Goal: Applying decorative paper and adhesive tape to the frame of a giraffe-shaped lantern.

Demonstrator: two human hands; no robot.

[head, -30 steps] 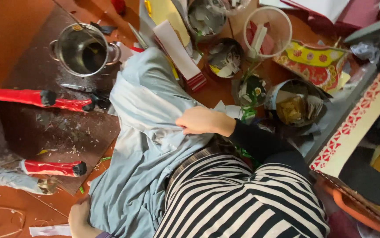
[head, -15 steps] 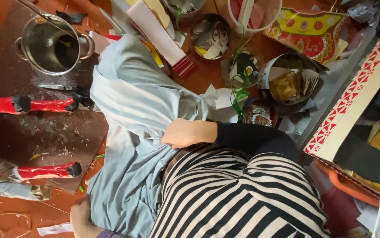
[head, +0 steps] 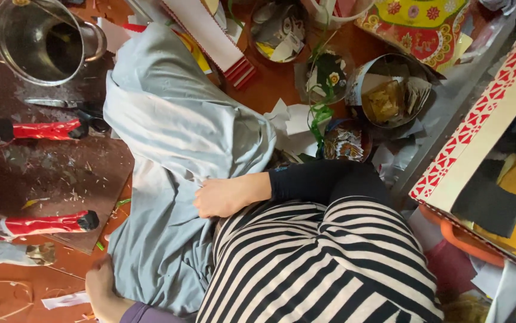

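Cloth, pale grey-blue, ran from the steel pot down across my lap, its right edge against my striped top. My right hand was closed, pinching a fold at that edge. My left hand lay flat on the floor beside the lower hem. Bare floor showed only lower left; tins crowded the upper right.

The trousers are pale grey-blue. The top has black and cream stripes, its sleeve plain black. The floor is reddish brown, the pot silvery steel. The long box is cream with a red diamond pattern.
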